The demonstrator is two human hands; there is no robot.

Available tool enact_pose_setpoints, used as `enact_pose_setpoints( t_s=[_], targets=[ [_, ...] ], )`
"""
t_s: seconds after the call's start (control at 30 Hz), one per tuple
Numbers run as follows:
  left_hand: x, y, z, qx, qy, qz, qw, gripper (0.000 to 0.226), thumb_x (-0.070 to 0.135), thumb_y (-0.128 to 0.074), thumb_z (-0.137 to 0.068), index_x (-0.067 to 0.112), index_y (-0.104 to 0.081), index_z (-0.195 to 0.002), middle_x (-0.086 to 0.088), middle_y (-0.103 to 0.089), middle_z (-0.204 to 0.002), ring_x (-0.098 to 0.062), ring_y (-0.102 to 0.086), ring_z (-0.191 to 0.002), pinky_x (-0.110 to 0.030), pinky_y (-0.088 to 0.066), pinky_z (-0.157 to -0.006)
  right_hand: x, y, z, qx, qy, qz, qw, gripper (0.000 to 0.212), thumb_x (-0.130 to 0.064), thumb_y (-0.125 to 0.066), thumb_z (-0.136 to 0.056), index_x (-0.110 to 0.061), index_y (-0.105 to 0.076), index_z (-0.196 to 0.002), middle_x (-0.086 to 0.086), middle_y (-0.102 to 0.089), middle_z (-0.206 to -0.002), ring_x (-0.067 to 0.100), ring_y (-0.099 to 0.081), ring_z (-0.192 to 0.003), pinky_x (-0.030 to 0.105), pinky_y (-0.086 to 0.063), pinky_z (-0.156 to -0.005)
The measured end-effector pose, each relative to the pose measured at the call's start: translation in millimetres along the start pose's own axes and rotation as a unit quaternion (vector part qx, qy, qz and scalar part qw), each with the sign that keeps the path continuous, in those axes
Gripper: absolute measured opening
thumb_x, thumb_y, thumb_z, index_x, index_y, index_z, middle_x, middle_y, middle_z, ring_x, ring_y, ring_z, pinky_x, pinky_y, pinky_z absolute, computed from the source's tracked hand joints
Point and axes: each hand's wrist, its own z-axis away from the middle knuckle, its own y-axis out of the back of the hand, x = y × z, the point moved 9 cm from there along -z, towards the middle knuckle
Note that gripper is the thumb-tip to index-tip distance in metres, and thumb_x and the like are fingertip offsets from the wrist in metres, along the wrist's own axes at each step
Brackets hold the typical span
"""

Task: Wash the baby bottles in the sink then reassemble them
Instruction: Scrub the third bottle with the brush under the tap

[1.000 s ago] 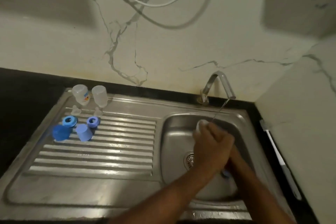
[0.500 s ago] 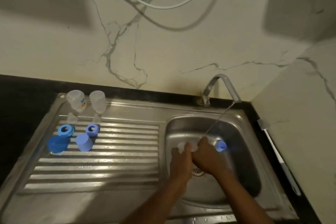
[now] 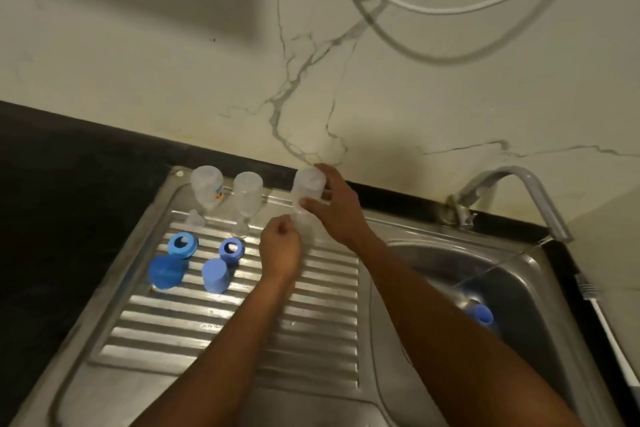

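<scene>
Right hand [image 3: 337, 210] grips a clear bottle [image 3: 308, 184] at the far edge of the drainboard [image 3: 207, 322]; left hand [image 3: 282, 250] curls at its lower end.
The right fingers and thumb wrap the bottle's upper part. The left fingers are curled; whether they pinch anything cannot be told. The bottle's long axis is nearly upright, rounded end up, so its mouth probably faces down, like 2 other bottles [image 3: 206, 184] to its left. To do this well, seat it squarely on the ridges, apart from its neighbour, so it drains without tipping. Blue caps [image 3: 214, 274] lie nearer, to the left. A blue piece [image 3: 481, 314] sits in the sink basin [image 3: 433, 270] on the right.
</scene>
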Motion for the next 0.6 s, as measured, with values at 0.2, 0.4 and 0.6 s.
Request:
enact_pose_setpoints(
  t_s=[0.2,0.4,0.6],
  targets=[
    [-11,8,-28,-0.034,-0.063,-0.105,0.992,0.046,0.014,-0.054,-0.095,0.022,-0.048,-0.140,-0.007,-0.062,-0.132,-0.027,-0.061,-0.118,-0.044,-0.048,-0.106,33,-40,-13,-0.006,-0.028,0.021,0.999,0.061,-0.026,-0.078,-0.080,-0.025,-0.048,-0.133,-0.003,-0.058,-0.125,0.018,-0.058,-0.111,0.034,-0.053,-0.092],
    [-13,-7,-42,-0.082,-0.093,-0.126,0.984,0.030,0.015,-0.056,-0.097,0.021,-0.054,-0.126,-0.002,-0.068,-0.109,-0.014,-0.067,-0.092,-0.026,-0.057,-0.079,51,-51,-7,0.024,-0.030,-0.005,0.999,0.065,-0.022,-0.077,-0.084,-0.021,-0.042,-0.139,-0.007,-0.056,-0.125,0.011,-0.058,-0.110,0.013,-0.048,-0.083],
    [-20,0,-46,-0.042,-0.070,-0.149,0.985,0.028,0.017,-0.052,-0.099,0.017,-0.053,-0.128,-0.006,-0.067,-0.110,-0.023,-0.068,-0.097,-0.046,-0.058,-0.091,65,-62,-10,0.029,-0.040,0.010,0.999,0.070,-0.026,-0.081,-0.079,-0.023,-0.043,-0.137,-0.004,-0.056,-0.130,0.003,-0.053,-0.108,0.011,-0.045,-0.084]
  ],
)
